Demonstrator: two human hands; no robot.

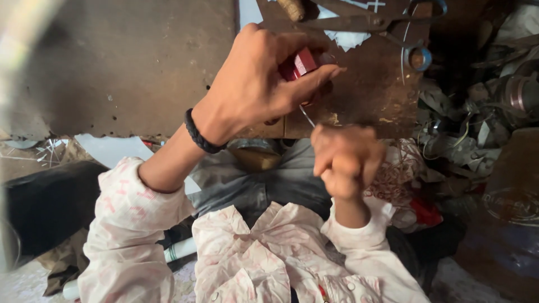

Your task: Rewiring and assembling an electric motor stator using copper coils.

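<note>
My left hand (264, 84), with a black braided band at the wrist, is closed around a small red block-shaped object (303, 62) and presses it onto a worn brown wooden board (140, 62). Just below it, at the board's near edge, my right hand (345, 160) is clenched in a fist. A thin metal wire (307, 116) runs from that fist up toward the red object. What lies under my left palm is hidden.
Large scissors (359, 22) and a blue-rimmed tape roll (420, 58) lie at the board's far right, beside white paper scraps (345, 38). Tangled wires and metal parts (477, 123) pile up on the right. A dark round lid (514, 205) sits lower right.
</note>
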